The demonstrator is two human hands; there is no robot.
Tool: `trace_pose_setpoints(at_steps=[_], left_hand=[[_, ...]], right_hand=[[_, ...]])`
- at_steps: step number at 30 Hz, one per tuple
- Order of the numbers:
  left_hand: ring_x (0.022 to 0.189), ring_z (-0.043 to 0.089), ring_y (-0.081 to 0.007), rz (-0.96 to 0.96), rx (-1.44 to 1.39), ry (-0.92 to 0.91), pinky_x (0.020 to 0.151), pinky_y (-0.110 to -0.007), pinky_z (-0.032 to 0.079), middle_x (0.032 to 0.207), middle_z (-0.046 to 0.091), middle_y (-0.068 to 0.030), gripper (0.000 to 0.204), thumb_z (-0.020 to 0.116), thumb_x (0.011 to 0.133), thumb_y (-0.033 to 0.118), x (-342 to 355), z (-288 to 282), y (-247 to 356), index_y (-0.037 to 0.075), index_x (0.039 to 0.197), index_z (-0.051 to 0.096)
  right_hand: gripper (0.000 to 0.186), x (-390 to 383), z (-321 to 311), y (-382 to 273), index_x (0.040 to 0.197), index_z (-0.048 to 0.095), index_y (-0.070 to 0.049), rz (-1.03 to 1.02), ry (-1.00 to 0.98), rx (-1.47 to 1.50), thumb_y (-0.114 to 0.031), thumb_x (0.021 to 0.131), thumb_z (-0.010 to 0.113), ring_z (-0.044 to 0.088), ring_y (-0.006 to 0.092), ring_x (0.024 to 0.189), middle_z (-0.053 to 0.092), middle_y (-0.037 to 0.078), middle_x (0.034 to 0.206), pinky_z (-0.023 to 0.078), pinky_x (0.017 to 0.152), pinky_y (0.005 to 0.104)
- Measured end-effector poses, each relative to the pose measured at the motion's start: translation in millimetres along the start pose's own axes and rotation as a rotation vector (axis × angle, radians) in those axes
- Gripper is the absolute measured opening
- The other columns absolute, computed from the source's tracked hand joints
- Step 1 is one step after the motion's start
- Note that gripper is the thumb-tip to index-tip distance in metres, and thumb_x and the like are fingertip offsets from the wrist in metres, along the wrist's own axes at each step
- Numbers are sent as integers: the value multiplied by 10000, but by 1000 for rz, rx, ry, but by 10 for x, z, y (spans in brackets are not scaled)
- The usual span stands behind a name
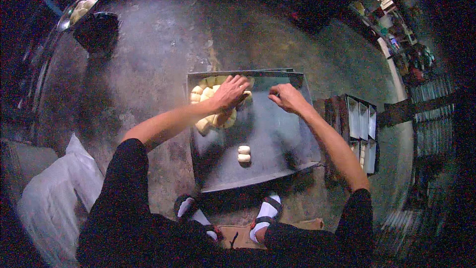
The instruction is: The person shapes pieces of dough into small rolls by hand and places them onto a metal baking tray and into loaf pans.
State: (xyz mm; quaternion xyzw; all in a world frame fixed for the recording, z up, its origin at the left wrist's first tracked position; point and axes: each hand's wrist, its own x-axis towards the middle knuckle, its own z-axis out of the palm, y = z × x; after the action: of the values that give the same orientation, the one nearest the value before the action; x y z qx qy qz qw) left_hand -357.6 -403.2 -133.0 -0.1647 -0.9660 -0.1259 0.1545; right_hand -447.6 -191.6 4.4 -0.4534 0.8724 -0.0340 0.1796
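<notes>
A wide metal tray (277, 139) lies on the floor in front of my feet. Pale rounded dough pieces (197, 95) are heaped in its far left part. My left hand (232, 92) rests over this heap with its fingers spread, hiding some of the pieces underneath. Above the tray's far right part, my right hand (288, 98) is closed with its fingers curled in; whatever they may hold is hidden. Two small dough pieces (244, 154) sit touching each other, apart from the heap, near the middle of the tray's near side.
Narrow loaf pans (360, 119) stand to the tray's right, some with pale dough inside. At the far left a round pan (82, 10) holds more pale pieces. A white sack (62, 193) lies at near left. Flattened cardboard (238, 238) is under my feet.
</notes>
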Motion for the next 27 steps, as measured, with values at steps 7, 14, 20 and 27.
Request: trace_pose_setpoints(at_steps=[7, 14, 20, 27], left_hand=[[1105, 503, -317, -144, -100, 43, 930, -411, 425, 1219, 513, -144, 412, 555, 817, 144, 223, 129, -30, 40, 1208, 476], [1064, 485, -364, -289, -163, 18, 920, -426, 423, 1177, 544, -156, 305, 624, 815, 182, 104, 22, 74, 17, 1069, 586], [924, 636, -233, -671, -897, -177, 814, -356, 493, 1070, 662, -111, 427, 566, 923, 408, -35, -686, 807, 36, 1123, 632], [1023, 627, -275, -1107, -1982, -353, 916, -390, 517, 1149, 615, -177, 492, 478, 973, 382, -408, -1331, 1785, -42, 1221, 503]], right_hand=[[267, 1013, 911, 320, 900, 660, 23, 77, 382, 171, -234, 848, 613, 627, 393, 853, 666, 212, 869, 490, 760, 447], [240, 988, 1091, 248, 867, 609, -16, 204, 535, 565, -215, 766, 696, 633, 200, 702, 644, 127, 750, 493, 648, 344], [200, -501, 334, 89, 989, 620, -53, 151, 684, 765, -95, 802, 677, 645, 178, 731, 667, 91, 848, 512, 659, 314], [277, -1672, 255, -731, 999, 657, -74, -145, 601, 765, -13, 741, 737, 642, 245, 876, 603, 130, 1067, 539, 762, 329]])
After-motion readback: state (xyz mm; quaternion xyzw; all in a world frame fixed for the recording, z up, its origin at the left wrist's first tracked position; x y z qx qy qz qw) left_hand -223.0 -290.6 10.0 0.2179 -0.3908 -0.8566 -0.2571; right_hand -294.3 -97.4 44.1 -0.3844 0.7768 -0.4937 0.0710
